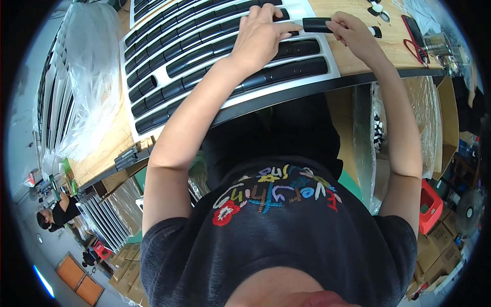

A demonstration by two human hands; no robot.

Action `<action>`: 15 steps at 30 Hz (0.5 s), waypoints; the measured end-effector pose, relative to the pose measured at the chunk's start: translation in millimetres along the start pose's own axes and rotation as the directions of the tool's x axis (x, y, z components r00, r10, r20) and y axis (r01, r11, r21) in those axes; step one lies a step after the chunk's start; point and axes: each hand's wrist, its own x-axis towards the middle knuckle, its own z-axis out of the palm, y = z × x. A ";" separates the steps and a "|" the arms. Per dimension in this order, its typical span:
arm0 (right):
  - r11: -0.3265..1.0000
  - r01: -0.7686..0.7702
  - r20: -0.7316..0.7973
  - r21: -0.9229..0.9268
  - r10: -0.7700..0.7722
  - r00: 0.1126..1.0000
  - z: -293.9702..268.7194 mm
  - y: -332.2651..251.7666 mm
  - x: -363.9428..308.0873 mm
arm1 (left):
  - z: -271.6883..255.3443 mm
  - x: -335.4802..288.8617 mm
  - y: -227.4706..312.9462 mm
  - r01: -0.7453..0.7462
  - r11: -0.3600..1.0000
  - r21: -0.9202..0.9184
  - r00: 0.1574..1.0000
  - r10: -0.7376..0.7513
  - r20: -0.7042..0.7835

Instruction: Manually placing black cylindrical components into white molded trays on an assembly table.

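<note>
A white tray (333, 65) lies on the table with several rows of glossy black cylinders (299, 69) in its grooves. My left hand (255, 40) rests over the upper rows toward the tray's right side, fingers stretched out and apart. What lies directly under its palm is hidden. Just off the tray's right edge, my right hand (353, 36) pinches a short black tube (316, 25) between thumb and fingers. The tube lies roughly level, its left end close to my left fingertips. A small black-and-white part (377, 32) shows beside my right hand.
Red-handled scissors (415, 50) and a dark flat phone-like object (412, 30) lie at the table's right. Small black-and-white parts (378, 10) sit farther back. Clear plastic sheeting (94, 82) covers stacked trays on the left. A red stool (430, 207) stands below right; another person (61, 210) works far left.
</note>
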 end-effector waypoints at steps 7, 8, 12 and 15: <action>0.998 0.039 0.092 -0.045 -0.035 0.995 16.1 -19.6 7.1 | -90.6 -98.3 -42.7 0.314 0.949 -0.023 0.905 -0.307 -0.295; 0.999 -0.030 0.121 0.027 0.026 0.992 12.2 -15.2 9.1 | -111.8 -114.8 -50.4 0.380 0.924 0.036 0.889 -0.354 -0.291; 0.995 -0.071 0.192 0.063 0.058 0.980 6.3 -14.4 13.3 | -154.6 -180.5 -79.8 0.436 0.877 0.203 0.900 -0.424 -0.101; 0.984 -0.143 0.210 0.110 0.118 0.971 5.0 -15.7 9.6 | -158.6 -192.2 -89.8 0.348 0.876 0.334 0.922 -0.385 0.049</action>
